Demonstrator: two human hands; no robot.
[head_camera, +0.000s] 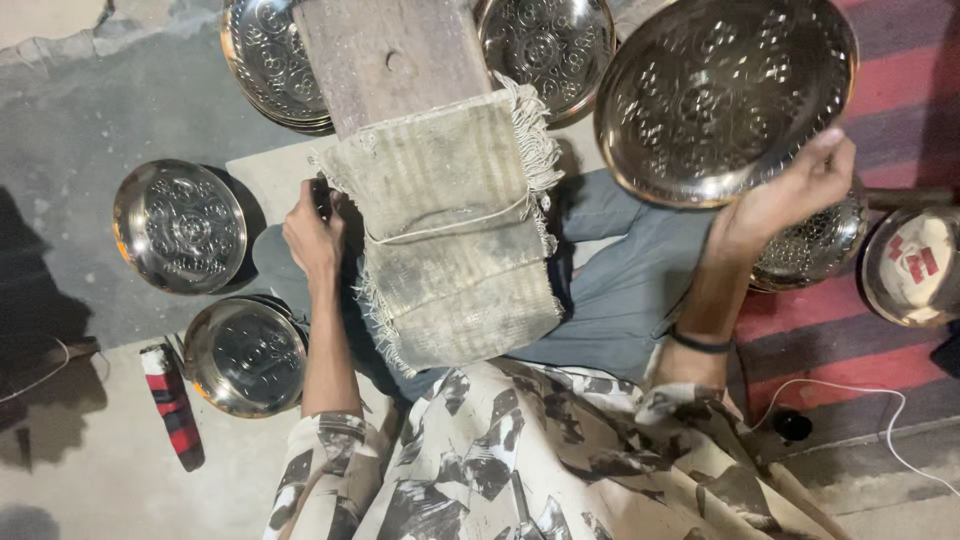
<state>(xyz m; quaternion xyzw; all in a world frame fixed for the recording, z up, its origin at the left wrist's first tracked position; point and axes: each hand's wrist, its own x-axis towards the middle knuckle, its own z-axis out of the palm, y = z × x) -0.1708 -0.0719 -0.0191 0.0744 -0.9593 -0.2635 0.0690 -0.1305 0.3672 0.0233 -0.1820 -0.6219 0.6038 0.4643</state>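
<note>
Embossed brass plate (725, 95) is tilted up in my right hand (795, 190), fingers pinching its lower rim, seemingly to catch the light; forearm raised, elbow bent. My left hand (312, 238) is curled around a small dark tool (322, 195) beside the cloth-wrapped wooden block (450, 230) across my lap, arm stretched forward

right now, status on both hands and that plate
Right hand grips raised embossed metal plate by its rim. Left hand closed on small dark tool beside cloth-wrapped plank. More plates on floor around.
</note>
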